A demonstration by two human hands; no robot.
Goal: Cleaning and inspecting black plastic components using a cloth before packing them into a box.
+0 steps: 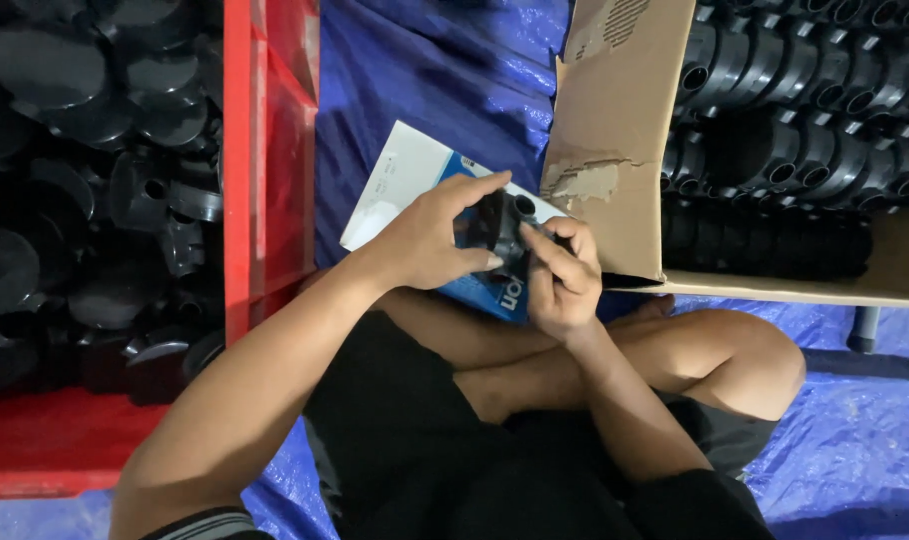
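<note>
Hands meet at frame centre over the lap of a person seated cross-legged on a blue tarp [445, 70]. Left hand [430, 240] and right hand [560, 275] both grip one small black plastic fitting [502, 222], a short piece with a round opening facing up at about 1 o'clock. Left fingers curl over its top and near side, thumb under; right fingers close on its right end, index laid along it. Two-handed hold looks like pressing or twisting parts together, though the joint itself is hidden by the fingers.

Fitting sits just above a white-and-blue flat carton [400, 185] resting on the knees, likely kept there as a work surface; whether the fitting touches it cannot be told.

At 9 o'clock a red crate [270, 150] holds a loose heap of black round caps and fittings [85, 180], within reach of the left arm. At 2 o'clock an open cardboard box [620, 130] has its torn flap folded toward the person, and black tubular fittings [795, 150] lie inside in tidy rows, near the right hand. One bin each side keeps both stocks an arm's stretch away. Bare crossed legs at 5 o'clock, black shorts below.
</note>
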